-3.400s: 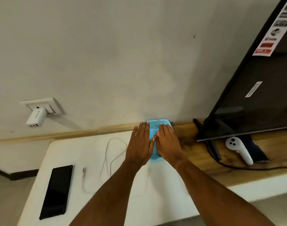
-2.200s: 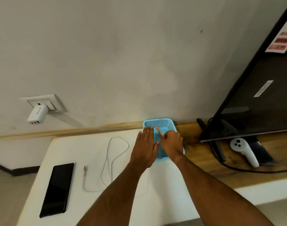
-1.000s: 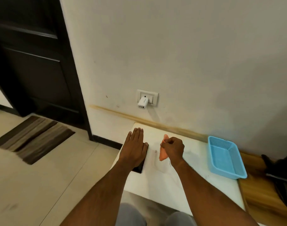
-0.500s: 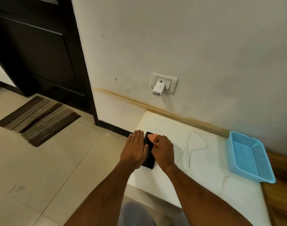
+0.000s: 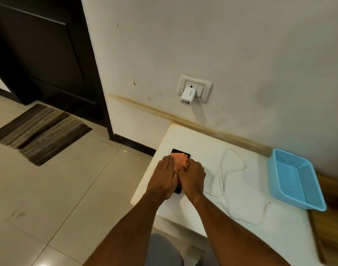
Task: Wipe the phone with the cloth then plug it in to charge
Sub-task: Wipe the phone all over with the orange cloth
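Both hands work: flat left hand [image 5: 164, 176] steadies the black slab phone [image 5: 180, 153] on the white desk [image 5: 241, 189]; right hand [image 5: 192, 176] clutches the orange cloth [image 5: 178, 160], best swept evenly end to end.

one phone [image 5: 180, 151], one cloth [image 5: 178, 160], one cable [image 5: 224, 181], one charger [image 5: 187, 96], one basket [image 5: 275, 170], two hands, left hand [image 5: 163, 179], right hand [image 5: 192, 177]

The black phone [image 5: 180, 151] lies flat near the left edge of the white tabletop [image 5: 241, 237], mostly covered. The orange cloth [image 5: 178, 159] is crumpled on its screen. The white cable [image 5: 224, 181] lies in loose loops to the right, not connected. The white charger [image 5: 187, 96] sits in the wall socket [image 5: 205, 87].
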The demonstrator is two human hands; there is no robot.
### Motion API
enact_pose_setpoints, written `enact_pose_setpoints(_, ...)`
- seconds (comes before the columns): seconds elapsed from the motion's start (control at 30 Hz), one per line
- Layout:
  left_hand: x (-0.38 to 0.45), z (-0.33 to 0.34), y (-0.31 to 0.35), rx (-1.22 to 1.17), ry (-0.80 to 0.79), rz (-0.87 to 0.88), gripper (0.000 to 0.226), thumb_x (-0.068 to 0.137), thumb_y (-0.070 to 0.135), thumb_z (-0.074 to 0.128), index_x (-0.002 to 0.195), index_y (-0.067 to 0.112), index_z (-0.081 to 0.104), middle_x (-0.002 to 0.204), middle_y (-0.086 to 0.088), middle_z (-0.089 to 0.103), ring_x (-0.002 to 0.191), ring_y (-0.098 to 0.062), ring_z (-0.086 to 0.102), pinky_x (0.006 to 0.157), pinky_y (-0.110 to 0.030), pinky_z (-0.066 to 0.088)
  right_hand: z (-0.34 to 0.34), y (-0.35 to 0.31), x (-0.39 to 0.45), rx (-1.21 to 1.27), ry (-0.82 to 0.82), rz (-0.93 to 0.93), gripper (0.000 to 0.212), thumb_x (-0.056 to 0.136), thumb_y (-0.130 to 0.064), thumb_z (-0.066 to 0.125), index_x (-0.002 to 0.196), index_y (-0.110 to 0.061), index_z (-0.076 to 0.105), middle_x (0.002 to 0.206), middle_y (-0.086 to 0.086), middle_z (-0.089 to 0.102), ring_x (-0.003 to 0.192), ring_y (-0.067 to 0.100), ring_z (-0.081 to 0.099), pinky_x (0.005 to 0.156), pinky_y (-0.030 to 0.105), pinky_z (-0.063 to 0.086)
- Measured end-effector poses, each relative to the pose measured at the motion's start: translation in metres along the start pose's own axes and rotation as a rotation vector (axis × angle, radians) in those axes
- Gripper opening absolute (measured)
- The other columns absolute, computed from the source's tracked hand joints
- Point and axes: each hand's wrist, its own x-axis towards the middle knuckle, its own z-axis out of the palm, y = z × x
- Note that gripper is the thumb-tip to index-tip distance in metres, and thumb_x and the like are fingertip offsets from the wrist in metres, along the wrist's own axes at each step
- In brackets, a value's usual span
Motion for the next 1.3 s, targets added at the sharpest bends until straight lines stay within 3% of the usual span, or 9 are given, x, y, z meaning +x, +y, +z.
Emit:
enact_pose_setpoints(0.17, -0.003, 0.019, 0.000, -0.144, -0.098, -0.044, 0.093, 0.089, 0.068, 0.000, 0.157, 0.006, 0.000, 0.167, -0.012, -0.003, 0.156, -0.027, 0.000, 0.121, -0.027, -0.008, -0.001, -0.001, 0.000, 0.094, -0.003, 0.072, 0.028, 0.097, -0.030, 0.055, 0.074, -0.016, 0.059, 0.072, 0.002, 0.063, 0.070, 0.018, 0.060, 0.059, 0.018, 0.036)
enact_pose_setpoints(0.33, 0.004, 0.017, 0.015, -0.293, -0.008, -0.125, 0.136, 0.056, 0.096, -0.016, 0.156, 0.006, 0.001, 0.166, -0.011, 0.004, 0.155, -0.025, 0.005, 0.120, -0.026, -0.004, -0.006, -0.005, 0.003, 0.180, 0.012, 0.139, 0.016, 0.097, -0.021, 0.059, 0.083, -0.012, 0.063, 0.074, -0.005, 0.056, 0.066, 0.011, 0.053, 0.056, 0.011, 0.033)
enact_pose_setpoints(0.5, -0.003, 0.014, 0.022, -0.630, 0.079, -0.260, 0.094, 0.088, 0.081, 0.029, 0.156, 0.017, 0.026, 0.161, -0.009, 0.032, 0.148, -0.026, 0.033, 0.123, -0.048, 0.026, 0.000, -0.005, 0.001, 0.302, 0.026, 0.184, 0.012, 0.095, -0.023, 0.061, 0.096, -0.013, 0.067, 0.084, -0.003, 0.061, 0.080, 0.017, 0.059, 0.074, 0.026, 0.047)
enact_pose_setpoints(0.6, 0.004, 0.028, 0.016, -0.751, 0.112, -0.330, 0.108, 0.074, 0.096, 0.023, 0.153, 0.023, 0.033, 0.153, -0.005, 0.045, 0.140, -0.023, 0.045, 0.118, -0.049, 0.036, 0.005, -0.002, 0.000, 0.410, 0.051, 0.222, 0.017, 0.096, -0.031, 0.062, 0.108, -0.019, 0.063, 0.096, -0.003, 0.065, 0.088, 0.018, 0.064, 0.083, 0.028, 0.053)
enact_pose_setpoints(0.77, 0.002, 0.005, 0.055, -0.730, 0.155, -0.236, 0.067, 0.095, 0.057, 0.031, 0.150, 0.018, 0.040, 0.148, -0.007, 0.051, 0.134, -0.022, 0.052, 0.115, -0.045, 0.041, -0.015, -0.002, 0.004, 0.611, 0.104, 0.260, 0.027, 0.094, -0.021, 0.066, 0.120, -0.017, 0.059, 0.103, -0.001, 0.066, 0.081, 0.009, 0.062, 0.074, 0.020, 0.053)
enact_pose_setpoints(0.87, 0.000, -0.011, 0.082, -0.805, 0.192, -0.186, 0.035, 0.104, 0.025, 0.038, 0.128, 0.010, 0.058, 0.108, -0.007, 0.070, 0.097, -0.014, 0.069, 0.087, -0.030, 0.058, -0.039, -0.006, 0.008, 0.692, 0.142, 0.255, 0.025, 0.091, -0.012, 0.066, 0.114, -0.020, 0.058, 0.103, 0.001, 0.067, 0.084, 0.011, 0.064, 0.069, 0.019, 0.051)
enact_pose_setpoints(0.97, -0.003, -0.027, 0.108, -0.893, 0.239, -0.150, 0.026, 0.102, 0.004, 0.038, 0.106, 0.004, 0.064, 0.070, 0.008, 0.062, 0.063, -0.006, 0.059, 0.062, -0.018, 0.048, -0.070, -0.012, 0.009, 0.710, 0.164, 0.190, 0.032, 0.086, -0.005, 0.069, 0.111, -0.021, 0.058, 0.103, 0.000, 0.065, 0.091, 0.014, 0.065, 0.069, 0.019, 0.051)
enact_pose_setpoints(1.13, -0.003, -0.056, 0.148, -1.022, 0.327, -0.163, 0.028, 0.103, 0.012, 0.044, 0.101, 0.018, 0.071, 0.083, 0.002, 0.067, 0.078, -0.012, 0.061, 0.073, -0.024, 0.049, -0.127, -0.021, 0.008, 0.737, 0.137, 0.106, 0.045, 0.081, 0.003, 0.068, 0.117, -0.023, 0.059, 0.112, -0.001, 0.065, 0.098, 0.013, 0.064, 0.076, 0.027, 0.057)
enact_pose_setpoints(1.3, -0.003, -0.071, 0.180, -1.210, 0.238, -0.233, 0.047, 0.084, 0.052, 0.057, 0.087, 0.005, 0.062, 0.088, -0.014, 0.060, 0.081, -0.026, 0.056, 0.077, -0.039, 0.046, -0.185, -0.024, -0.005, 0.769, 0.042, -0.006, 0.042, 0.083, -0.003, 0.072, 0.117, -0.024, 0.059, 0.111, -0.005, 0.066, 0.100, 0.007, 0.065, 0.069, 0.017, 0.052)
